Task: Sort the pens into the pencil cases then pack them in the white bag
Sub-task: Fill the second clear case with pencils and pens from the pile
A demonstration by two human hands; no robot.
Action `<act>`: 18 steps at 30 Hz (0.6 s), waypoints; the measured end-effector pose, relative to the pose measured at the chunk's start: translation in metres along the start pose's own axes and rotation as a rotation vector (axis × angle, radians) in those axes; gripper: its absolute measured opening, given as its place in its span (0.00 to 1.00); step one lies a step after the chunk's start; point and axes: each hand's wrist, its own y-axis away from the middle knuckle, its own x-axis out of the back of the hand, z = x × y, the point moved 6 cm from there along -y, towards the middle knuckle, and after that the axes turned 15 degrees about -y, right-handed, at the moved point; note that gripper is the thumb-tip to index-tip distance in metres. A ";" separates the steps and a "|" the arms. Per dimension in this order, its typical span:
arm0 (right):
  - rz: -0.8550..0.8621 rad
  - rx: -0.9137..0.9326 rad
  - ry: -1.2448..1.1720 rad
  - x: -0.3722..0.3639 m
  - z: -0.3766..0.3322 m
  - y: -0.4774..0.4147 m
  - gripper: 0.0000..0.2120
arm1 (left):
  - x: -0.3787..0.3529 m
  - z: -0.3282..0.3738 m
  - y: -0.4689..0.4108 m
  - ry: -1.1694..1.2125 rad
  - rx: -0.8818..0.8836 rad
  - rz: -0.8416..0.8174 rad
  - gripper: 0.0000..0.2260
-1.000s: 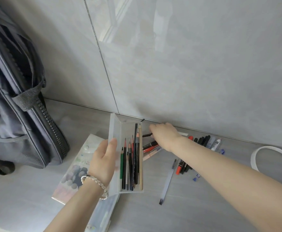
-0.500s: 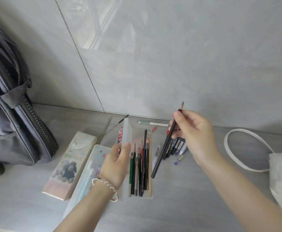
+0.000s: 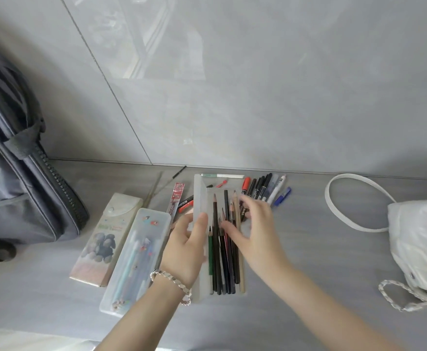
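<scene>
An open translucent pencil case (image 3: 200,296) lies on the grey surface with several pencils (image 3: 217,262) in it. My left hand (image 3: 184,249) grips its raised lid (image 3: 199,198), thumb on the inner face. My right hand (image 3: 258,229) hovers over the case with spread fingers, fingertips on the pencils, holding nothing I can see. Several loose pens and markers (image 3: 265,186) lie by the wall just right of the case. The white bag (image 3: 420,239) sits at the far right.
A closed translucent case (image 3: 136,259) and a printed case (image 3: 106,236) lie left of the open one. A red refill pack (image 3: 177,196) sits behind them. A grey backpack (image 3: 17,173) leans at the left. The bag's strap loop (image 3: 333,198) lies on the surface.
My right hand picked a dark pencil from the pile by the wall, carried it over and let it go in the open case. My left hand kept holding the lid.
</scene>
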 end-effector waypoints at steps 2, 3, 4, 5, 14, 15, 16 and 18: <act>0.112 -0.214 -0.252 0.006 0.017 0.014 0.26 | 0.002 0.003 0.002 0.015 -0.043 0.048 0.18; 0.155 -0.388 -0.417 0.004 0.030 0.023 0.25 | 0.002 0.006 0.004 0.033 -0.068 0.072 0.17; 0.200 -0.581 -0.608 -0.003 0.045 0.034 0.23 | 0.002 0.008 0.006 0.055 -0.090 0.095 0.17; 0.245 -0.767 -0.825 -0.012 0.060 0.045 0.22 | 0.002 0.010 0.008 0.071 -0.112 0.125 0.15; 0.334 -0.997 -1.662 -0.044 0.053 0.040 0.25 | -0.017 0.023 0.036 0.099 -0.390 0.223 0.18; 0.322 -0.986 -1.657 -0.046 0.052 0.038 0.23 | -0.016 0.024 0.035 0.101 -0.402 0.228 0.17; 0.305 -0.978 -1.636 -0.047 0.053 0.037 0.22 | -0.015 0.024 0.033 0.109 -0.397 0.228 0.17; 0.268 -0.956 -1.590 -0.045 0.050 0.036 0.21 | -0.012 0.019 0.023 0.118 -0.317 0.226 0.11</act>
